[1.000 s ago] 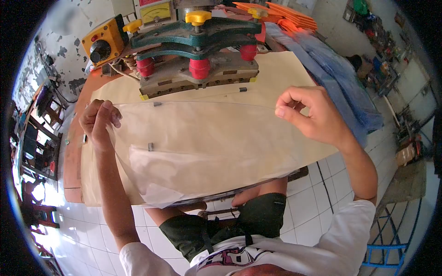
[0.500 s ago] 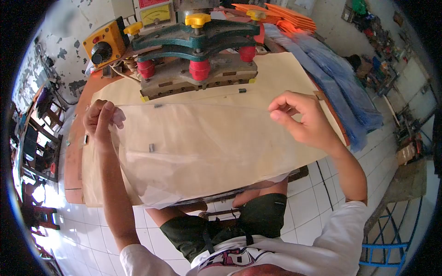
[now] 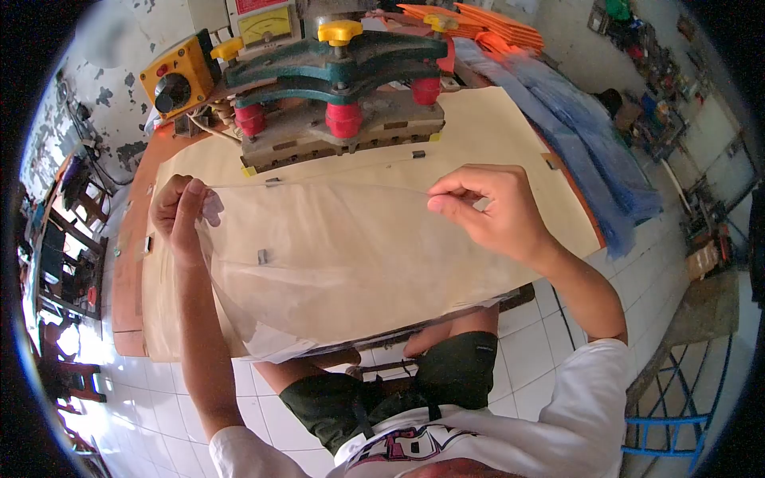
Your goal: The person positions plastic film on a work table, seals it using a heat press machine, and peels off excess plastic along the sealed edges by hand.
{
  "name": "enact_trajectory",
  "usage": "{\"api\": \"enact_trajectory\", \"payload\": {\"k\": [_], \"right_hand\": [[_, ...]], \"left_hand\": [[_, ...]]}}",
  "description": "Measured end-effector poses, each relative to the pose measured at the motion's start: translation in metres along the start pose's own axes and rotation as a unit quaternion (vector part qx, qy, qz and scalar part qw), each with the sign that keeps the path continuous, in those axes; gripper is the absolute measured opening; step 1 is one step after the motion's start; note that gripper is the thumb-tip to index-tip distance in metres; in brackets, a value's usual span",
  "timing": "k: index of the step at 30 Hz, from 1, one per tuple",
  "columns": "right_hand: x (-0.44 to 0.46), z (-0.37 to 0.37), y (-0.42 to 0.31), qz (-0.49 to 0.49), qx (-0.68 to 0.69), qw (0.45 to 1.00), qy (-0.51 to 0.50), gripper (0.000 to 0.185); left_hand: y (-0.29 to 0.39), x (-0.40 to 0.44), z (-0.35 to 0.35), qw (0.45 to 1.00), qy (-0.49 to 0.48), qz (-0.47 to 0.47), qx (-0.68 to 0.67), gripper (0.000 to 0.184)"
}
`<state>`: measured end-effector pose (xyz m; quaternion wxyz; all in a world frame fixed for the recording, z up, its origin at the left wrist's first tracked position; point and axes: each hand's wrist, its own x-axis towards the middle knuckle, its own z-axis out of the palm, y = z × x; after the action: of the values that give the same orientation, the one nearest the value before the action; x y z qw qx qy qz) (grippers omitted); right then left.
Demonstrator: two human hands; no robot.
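Observation:
A clear plastic sheet is stretched between my two hands above the tan work surface. My left hand is closed on the sheet's far left corner, where a crumpled bit sticks out beside the fingers. On the right, my right hand pinches the sheet's far edge between thumb and fingertips. The sheet's near part hangs over the front of the table towards my lap. Just beyond the far edge stands a press machine with a green frame, red cylinders and a long metal bar.
A yellow control box with a black dial stands at the back left. Blue translucent plastic sheets drape over the right side, with orange folded pieces behind. Small dark blocks lie on the surface. A blue metal rack is at lower right.
My right hand has moved left along the sheet's far edge, so the two hands are closer together. My left hand has shifted slightly right and keeps its hold.

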<state>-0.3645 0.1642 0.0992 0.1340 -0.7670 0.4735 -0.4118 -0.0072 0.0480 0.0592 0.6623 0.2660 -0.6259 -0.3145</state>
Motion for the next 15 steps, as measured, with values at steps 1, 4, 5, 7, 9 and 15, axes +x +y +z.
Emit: {"api": "enact_trajectory", "payload": {"k": [1,4,5,7,9,15], "right_hand": [[0.0,0.0,0.0,0.0,0.0,1.0,-0.001,0.011],[0.0,-0.001,-0.003,-0.003,0.0,1.0,0.013,0.011],[-0.001,-0.002,-0.004,0.007,-0.002,1.0,0.01,0.011],[-0.001,-0.003,-0.005,0.017,-0.004,1.0,0.006,0.011],[-0.002,-0.003,-0.005,0.027,0.001,1.0,0.007,0.012],[-0.004,-0.004,-0.004,0.025,0.008,1.0,0.0,0.011]], "left_hand": [[-0.001,0.0,-0.001,1.0,-0.005,0.003,-0.001,0.024],[0.005,-0.001,0.003,1.0,0.002,-0.001,0.011,0.024],[0.006,-0.001,0.004,1.0,0.003,-0.001,0.011,0.024],[0.006,-0.002,0.005,1.0,-0.001,0.003,0.004,0.024],[0.007,-0.002,0.005,1.0,-0.003,0.004,0.008,0.024],[0.009,-0.002,0.005,1.0,-0.002,0.002,0.014,0.024]]}}
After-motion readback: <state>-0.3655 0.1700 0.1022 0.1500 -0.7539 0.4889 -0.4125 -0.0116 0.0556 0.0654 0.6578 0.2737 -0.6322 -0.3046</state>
